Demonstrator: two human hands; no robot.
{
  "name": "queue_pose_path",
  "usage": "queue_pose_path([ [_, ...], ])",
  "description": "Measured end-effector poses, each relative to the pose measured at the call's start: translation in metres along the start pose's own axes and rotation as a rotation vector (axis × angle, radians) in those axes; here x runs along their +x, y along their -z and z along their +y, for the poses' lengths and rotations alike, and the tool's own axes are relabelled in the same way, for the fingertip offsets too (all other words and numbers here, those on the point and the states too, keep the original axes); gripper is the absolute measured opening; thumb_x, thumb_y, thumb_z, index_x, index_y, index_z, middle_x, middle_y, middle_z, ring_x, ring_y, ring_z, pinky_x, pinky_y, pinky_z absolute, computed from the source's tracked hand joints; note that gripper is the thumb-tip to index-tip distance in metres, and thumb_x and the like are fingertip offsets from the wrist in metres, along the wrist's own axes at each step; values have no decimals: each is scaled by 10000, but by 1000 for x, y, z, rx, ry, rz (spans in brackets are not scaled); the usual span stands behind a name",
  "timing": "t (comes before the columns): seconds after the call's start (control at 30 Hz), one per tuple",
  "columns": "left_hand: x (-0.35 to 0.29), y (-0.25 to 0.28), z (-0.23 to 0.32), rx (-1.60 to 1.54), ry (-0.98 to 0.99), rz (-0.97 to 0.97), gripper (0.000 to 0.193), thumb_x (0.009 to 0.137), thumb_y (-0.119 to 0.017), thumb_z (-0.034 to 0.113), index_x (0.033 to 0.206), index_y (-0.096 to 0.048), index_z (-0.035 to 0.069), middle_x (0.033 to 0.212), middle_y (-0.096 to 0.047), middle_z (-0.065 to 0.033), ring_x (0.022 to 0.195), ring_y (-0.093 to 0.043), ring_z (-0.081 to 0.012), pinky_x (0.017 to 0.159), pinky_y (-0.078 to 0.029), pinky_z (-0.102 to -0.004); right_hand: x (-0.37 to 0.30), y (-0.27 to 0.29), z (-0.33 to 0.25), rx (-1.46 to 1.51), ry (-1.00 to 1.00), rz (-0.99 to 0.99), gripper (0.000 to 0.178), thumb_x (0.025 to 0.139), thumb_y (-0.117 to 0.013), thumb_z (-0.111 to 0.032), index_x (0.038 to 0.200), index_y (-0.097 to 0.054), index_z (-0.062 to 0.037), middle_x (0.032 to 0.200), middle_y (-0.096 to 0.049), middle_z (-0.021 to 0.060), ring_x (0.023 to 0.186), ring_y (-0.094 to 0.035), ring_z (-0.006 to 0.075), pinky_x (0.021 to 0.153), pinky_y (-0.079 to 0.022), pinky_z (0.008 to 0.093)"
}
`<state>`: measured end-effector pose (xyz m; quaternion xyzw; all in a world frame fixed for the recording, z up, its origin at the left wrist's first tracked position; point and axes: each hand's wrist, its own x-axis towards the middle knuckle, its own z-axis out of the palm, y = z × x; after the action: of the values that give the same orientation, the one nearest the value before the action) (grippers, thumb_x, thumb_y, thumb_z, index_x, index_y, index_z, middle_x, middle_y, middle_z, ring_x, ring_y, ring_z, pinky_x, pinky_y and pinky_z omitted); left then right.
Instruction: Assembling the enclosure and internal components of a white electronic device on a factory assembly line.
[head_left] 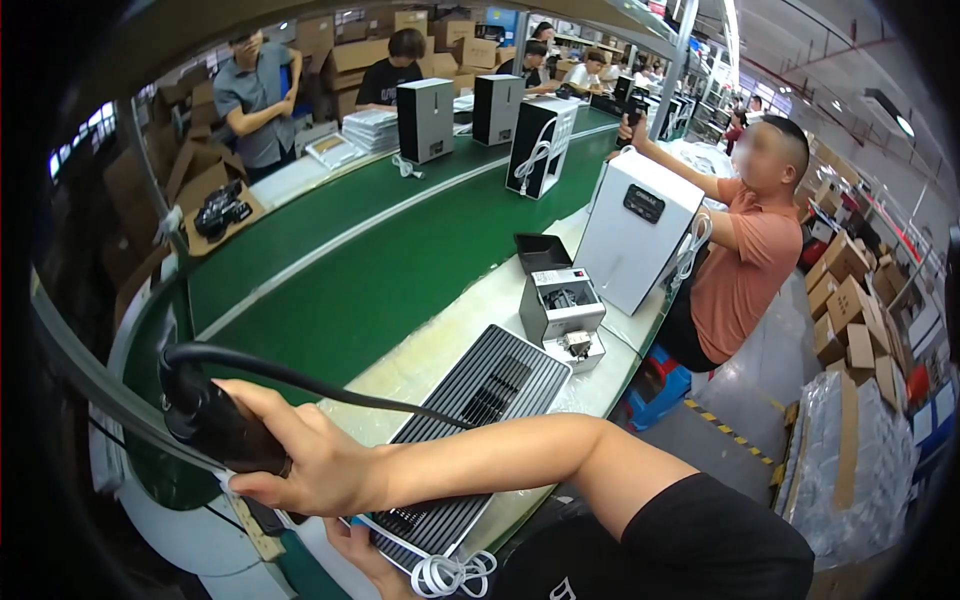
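My right arm reaches across to the left, and my right hand (325, 455) is wrapped round a black corded electric screwdriver (225, 425). Its thick black cord loops from the top over to the right; the tool's tip is out of sight. Beneath my forearm lies a rectangular appliance housing (520, 370) with a dark slatted face and pale sides. At its near left end my left hand (372, 562) grips the edge, partly hidden below the right hand. A tied bundle of white power cord (452, 576) lies at the housing's near end.
A grey appliance part with a raised black lid (565, 300) stands beyond the housing. A co-worker (755, 250) on the right handles a white appliance (640, 230). Several tall appliances (425, 120) stand along the green conveyor (330, 290). A metal frame post (150, 170) rises at left.
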<state>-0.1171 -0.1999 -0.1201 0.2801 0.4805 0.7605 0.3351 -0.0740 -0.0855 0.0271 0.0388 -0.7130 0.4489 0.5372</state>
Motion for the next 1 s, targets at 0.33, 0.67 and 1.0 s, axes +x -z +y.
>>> queue_pose_path([
  [0.33, 0, 8, -16, 43, -118, 33, 609, 731, -577, 211, 1255, -465, -80, 1140, -573, -154, 1025, -564, -225, 893, -439, -305, 2, -6, 1, 54, 51, 33, 697, 907, -607, -381, 1383, -269, 0, 896, -612, 190, 700, -609, 277, 675, -486, 337],
  [0.67, -2, 18, -5, 478, -360, -48, 273, 888, -530, 112, 1110, -604, -29, 1135, -569, -250, 1028, -559, -353, 917, -439, -443, 23, 143, -100, 252, 9, 429, 325, 947, -548, -178, 1176, -365, -37, 889, -620, 126, 487, -545, 94, 431, -459, 217],
  [1.0, -1, -6, 8, 268, -100, 153, 454, 836, -512, 245, 1177, -502, -55, 1097, -599, -164, 1010, -584, -247, 954, -423, -330, -131, 320, -81, -744, 125, 657, 561, 950, -490, -439, 1251, -279, -15, 1050, -554, 179, 547, -541, 140, 494, -449, 238],
])
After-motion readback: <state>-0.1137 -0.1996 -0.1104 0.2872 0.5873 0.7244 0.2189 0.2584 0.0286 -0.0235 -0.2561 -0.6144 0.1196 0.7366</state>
